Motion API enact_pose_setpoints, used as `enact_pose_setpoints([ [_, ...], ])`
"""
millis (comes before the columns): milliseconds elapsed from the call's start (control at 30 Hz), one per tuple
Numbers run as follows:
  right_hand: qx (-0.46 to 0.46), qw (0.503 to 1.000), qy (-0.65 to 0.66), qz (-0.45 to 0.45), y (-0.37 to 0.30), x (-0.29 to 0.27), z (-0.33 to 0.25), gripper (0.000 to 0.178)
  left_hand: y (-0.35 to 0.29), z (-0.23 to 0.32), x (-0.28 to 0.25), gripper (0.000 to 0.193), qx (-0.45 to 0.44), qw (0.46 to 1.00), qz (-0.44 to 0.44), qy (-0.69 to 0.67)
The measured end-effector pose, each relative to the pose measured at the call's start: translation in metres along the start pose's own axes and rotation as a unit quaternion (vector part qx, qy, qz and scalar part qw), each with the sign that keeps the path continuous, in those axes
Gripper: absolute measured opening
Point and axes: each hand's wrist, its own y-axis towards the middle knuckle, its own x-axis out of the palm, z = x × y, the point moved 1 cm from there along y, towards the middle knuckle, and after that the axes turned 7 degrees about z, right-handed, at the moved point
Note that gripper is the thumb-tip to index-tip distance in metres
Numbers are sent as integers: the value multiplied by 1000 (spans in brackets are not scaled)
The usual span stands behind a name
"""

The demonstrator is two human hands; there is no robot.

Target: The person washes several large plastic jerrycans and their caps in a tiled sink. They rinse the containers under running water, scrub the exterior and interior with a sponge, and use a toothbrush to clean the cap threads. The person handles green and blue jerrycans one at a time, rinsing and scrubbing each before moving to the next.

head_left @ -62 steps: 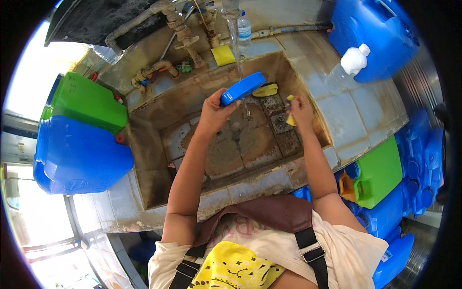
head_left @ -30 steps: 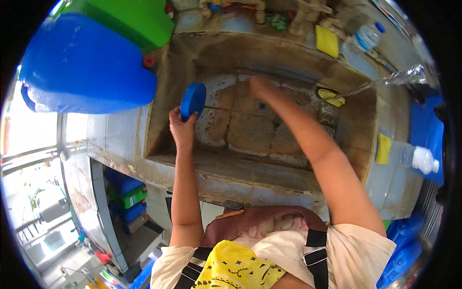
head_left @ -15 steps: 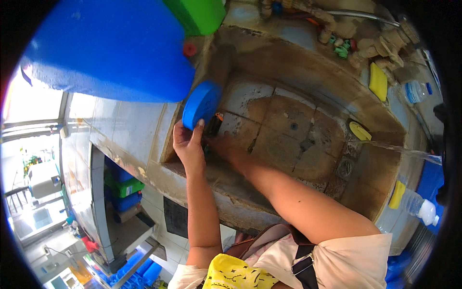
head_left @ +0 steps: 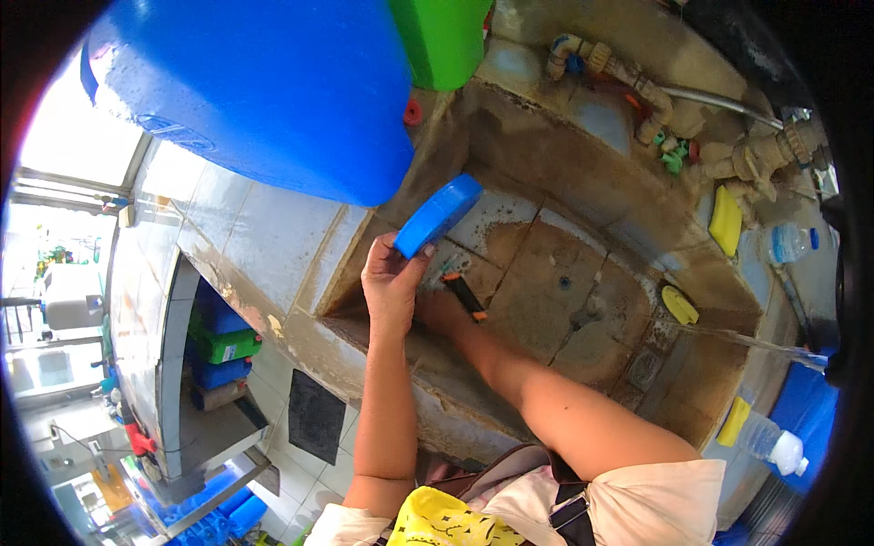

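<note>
My left hand (head_left: pixel 391 282) pinches a round blue lid (head_left: pixel 439 217) by its near edge and holds it tilted over the basin. Lower down, partly behind the left wrist, my right hand (head_left: pixel 439 309) is closed around a black tool handle with orange ends (head_left: pixel 466 297). Its head is mostly hidden, so its kind is unclear. The lid and the tool are apart. Both hands are over the left part of a stained, tiled basin (head_left: pixel 537 246).
A large blue container (head_left: pixel 264 100) and a green one (head_left: pixel 442 41) stand at the upper left. Pipes (head_left: pixel 628 86) run along the back. Yellow sponges (head_left: pixel 726 221) and a plastic bottle (head_left: pixel 790 244) rest on the right ledge. Thin water (head_left: pixel 756 343) crosses the right side. Another yellow piece (head_left: pixel 679 305) lies inside.
The view has shifted, moving the basin down and right in the picture. The blue lid is turned more edge-on. The black-and-orange tool has come down and right, and its handle shows more.
</note>
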Motion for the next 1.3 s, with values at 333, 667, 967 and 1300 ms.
enact_pose_setpoints([
  [333,-30,991,-105,81,-46,-5,14,42,-5,3,10,22,9,997,-39,68],
  [667,-142,952,-49,266,-56,-104,36,24,2,-2,5,19,65,988,-20,137],
  [967,316,750,171,555,-301,-229,55,23,-79,-40,138,45,76,894,-355,263],
  [1300,390,629,-106,664,-420,-240,44,12,-194,-49,270,39,158,793,-520,276],
])
